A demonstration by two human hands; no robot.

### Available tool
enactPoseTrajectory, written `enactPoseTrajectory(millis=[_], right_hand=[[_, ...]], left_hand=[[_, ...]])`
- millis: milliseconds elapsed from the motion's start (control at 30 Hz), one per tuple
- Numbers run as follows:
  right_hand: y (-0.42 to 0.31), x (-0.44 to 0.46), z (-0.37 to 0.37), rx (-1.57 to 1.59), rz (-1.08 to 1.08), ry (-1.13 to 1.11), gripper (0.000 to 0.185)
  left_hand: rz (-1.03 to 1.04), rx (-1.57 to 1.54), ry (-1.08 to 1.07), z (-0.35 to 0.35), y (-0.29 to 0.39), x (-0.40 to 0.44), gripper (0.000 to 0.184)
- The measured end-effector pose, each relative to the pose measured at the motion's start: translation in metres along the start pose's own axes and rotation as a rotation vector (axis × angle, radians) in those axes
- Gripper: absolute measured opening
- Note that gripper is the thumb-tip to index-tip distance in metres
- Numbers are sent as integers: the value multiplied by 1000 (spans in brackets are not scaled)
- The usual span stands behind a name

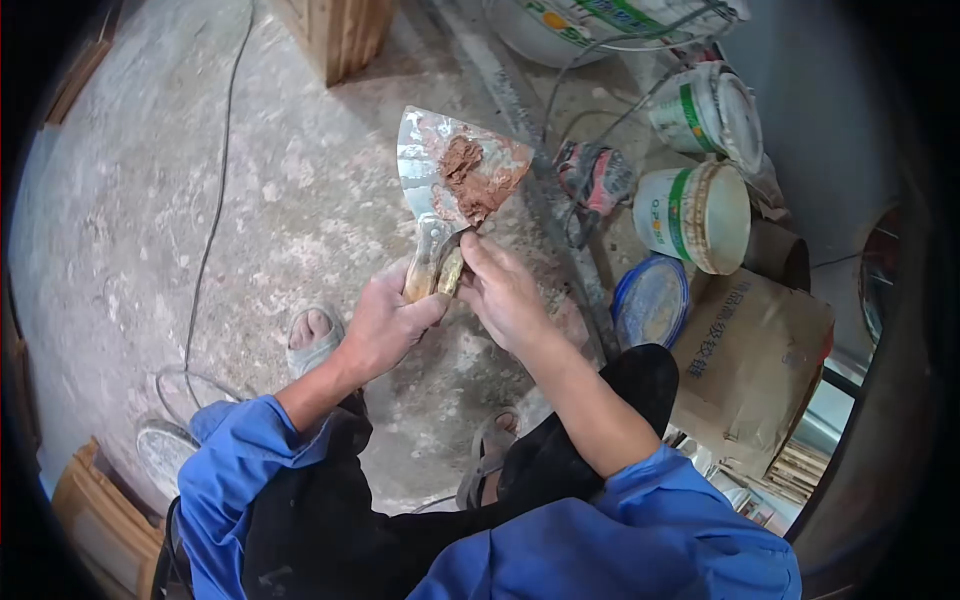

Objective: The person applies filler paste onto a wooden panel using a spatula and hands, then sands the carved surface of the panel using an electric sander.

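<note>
A: Grips first?
B: Left grip (pixel 385 318) wrapped round the handle of a wide scraper (pixel 432 232). Right grip (pixel 505 295) pinching a yellowish handle (pixel 451 269) just beside it, thumb near the upper end.
A: Scraper's position?
B: In front of the person, above the floor (pixel 300 210), blade pointing away. Reddish-brown paste (pixel 478 188) heaped on the blade.
A: Surroundings?
B: Right of scraper: green-banded bucket (pixel 690 215), a second, smeared bucket (pixel 700 112) beyond it. Right of scraper, nearer the person: blue-rimmed lid (pixel 652 305), then cardboard box (pixel 750 365). Left of scraper: thin cable (pixel 213 212) along the floor. Beyond scraper, leftish: wooden piece (pixel 340 40).
</note>
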State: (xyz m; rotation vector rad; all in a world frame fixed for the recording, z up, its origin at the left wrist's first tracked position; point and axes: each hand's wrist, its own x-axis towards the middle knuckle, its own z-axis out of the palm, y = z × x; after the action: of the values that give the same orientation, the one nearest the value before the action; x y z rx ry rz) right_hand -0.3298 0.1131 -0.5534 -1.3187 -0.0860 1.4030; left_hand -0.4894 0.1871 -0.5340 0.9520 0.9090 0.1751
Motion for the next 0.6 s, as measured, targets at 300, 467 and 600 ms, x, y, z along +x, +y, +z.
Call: enactPoseTrajectory(millis=[300, 467, 600], right_hand=[[17, 28, -7, -493, 117, 258, 30], [40, 22, -25, -1039, -67, 156, 34], [54, 41, -29, -1336, -503, -2, 41]], left_hand=[[-133, -40, 139, -62, -76, 25, 10], [-188, -44, 128, -75, -108, 40, 16], [-230, -33, 112, -74, -119, 51, 23]])
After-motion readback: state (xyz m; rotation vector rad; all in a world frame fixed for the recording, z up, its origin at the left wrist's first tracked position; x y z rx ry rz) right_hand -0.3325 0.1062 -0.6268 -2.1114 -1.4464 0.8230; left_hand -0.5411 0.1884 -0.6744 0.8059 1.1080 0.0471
